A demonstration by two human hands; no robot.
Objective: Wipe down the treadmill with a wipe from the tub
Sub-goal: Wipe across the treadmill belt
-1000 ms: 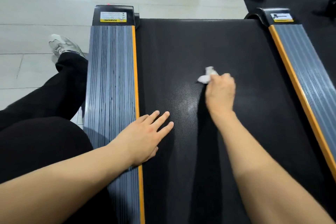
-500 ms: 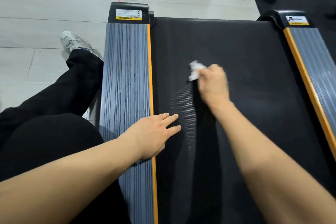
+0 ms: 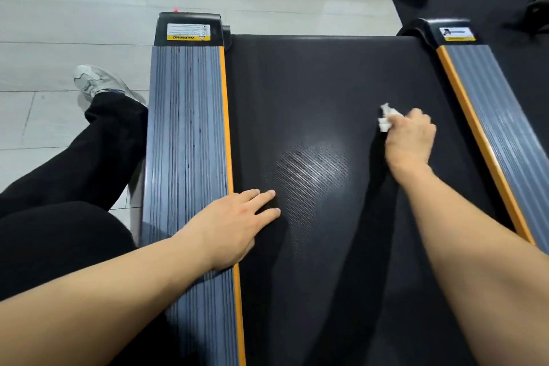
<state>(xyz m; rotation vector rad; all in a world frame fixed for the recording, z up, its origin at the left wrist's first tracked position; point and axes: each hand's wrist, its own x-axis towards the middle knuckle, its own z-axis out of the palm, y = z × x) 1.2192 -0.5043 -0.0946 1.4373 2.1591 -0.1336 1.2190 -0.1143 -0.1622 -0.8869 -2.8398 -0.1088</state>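
The treadmill's black belt (image 3: 312, 83) fills the middle of the view, between two grey ribbed side rails with orange edges. My right hand (image 3: 410, 140) holds a small crumpled white wipe (image 3: 386, 119) against the belt's right half, near the right rail (image 3: 499, 116). My left hand (image 3: 237, 223) rests flat across the left rail's orange edge, its straight fingers lying on the belt. A pale damp-looking sheen (image 3: 315, 166) shows on the belt between my hands. The tub is not in view.
The left rail (image 3: 184, 142) ends in a black cap with a yellow warning label (image 3: 188, 32). My leg in black trousers and a white shoe (image 3: 98, 83) lie on the light tiled floor to the left. Dark mats and equipment stand beyond.
My right hand has swept the wipe across the belt from near the middle to the right side. My left hand has stayed on the left rail's edge.
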